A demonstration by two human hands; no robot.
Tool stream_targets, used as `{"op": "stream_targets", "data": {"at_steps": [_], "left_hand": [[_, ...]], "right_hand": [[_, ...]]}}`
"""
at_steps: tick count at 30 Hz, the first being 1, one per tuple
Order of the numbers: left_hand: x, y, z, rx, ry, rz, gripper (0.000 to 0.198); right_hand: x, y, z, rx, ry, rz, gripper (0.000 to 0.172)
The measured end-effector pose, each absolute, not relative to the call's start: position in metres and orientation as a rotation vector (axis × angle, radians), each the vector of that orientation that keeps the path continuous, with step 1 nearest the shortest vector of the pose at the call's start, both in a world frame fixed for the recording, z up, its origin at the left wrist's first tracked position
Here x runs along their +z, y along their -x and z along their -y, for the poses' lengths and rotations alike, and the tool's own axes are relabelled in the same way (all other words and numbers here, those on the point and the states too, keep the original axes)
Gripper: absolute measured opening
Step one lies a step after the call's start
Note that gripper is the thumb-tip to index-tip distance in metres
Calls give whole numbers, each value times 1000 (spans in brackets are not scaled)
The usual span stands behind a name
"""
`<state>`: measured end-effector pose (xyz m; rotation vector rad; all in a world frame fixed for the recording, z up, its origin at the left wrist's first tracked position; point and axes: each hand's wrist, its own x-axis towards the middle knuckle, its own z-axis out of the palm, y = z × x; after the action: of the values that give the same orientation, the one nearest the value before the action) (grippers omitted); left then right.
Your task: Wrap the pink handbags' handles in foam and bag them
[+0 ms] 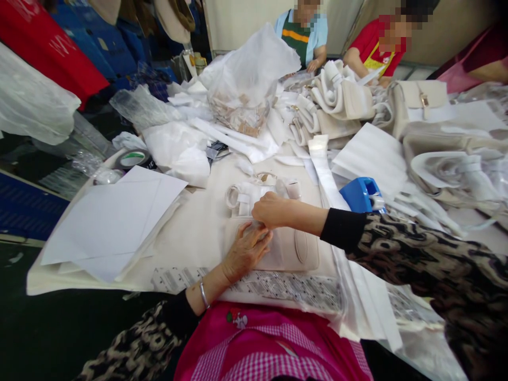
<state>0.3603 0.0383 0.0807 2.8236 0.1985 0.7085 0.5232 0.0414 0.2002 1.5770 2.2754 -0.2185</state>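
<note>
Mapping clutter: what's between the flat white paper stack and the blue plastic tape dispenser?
Head view: bare cream tabletop, a beige rectangular bag with the left hand and right hand over it, then a long white strip.

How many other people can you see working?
3: person in light blue, top middle; person in red, farther right; cropped person, right edge. More may be hidden.
</note>
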Motion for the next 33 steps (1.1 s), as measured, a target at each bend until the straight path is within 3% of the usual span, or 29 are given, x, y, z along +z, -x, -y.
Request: {"op": "stream_targets", "data": {"at_steps": [9, 14, 18, 20, 23, 28, 31, 33], "left_hand": [[81, -361, -38, 710, -2870, -209, 31], [79, -362, -40, 778, -2879, -211, 38], [80, -362, -41, 781, -2883, -196, 40], [81, -362, -40, 768, -2887, -186, 39], [84, -361, -40, 734, -2913, -152, 36], [87, -362, -41, 743, -2951, -105, 35], [88, -362, -39, 762, -2940, -156, 36], [89, -361, -36, 777, -2928, -227, 38]], "right_hand": [[205, -502, -24, -10, -1525, -2265, 13], [204, -512, -31, 94, -1541, -2235, 13], [192, -541, -55, -24, -1472, -2267, 38], [184, -557, -69, -137, -1461, -2299, 33], [176, -573, -88, -199, -1588, -2286, 22], [189, -577, -95, 29, -1859, -2285, 6], [203, -571, -75, 240, -2048, -2299, 25], [204, -567, -47, 392, -2370, -2291, 29]]}}
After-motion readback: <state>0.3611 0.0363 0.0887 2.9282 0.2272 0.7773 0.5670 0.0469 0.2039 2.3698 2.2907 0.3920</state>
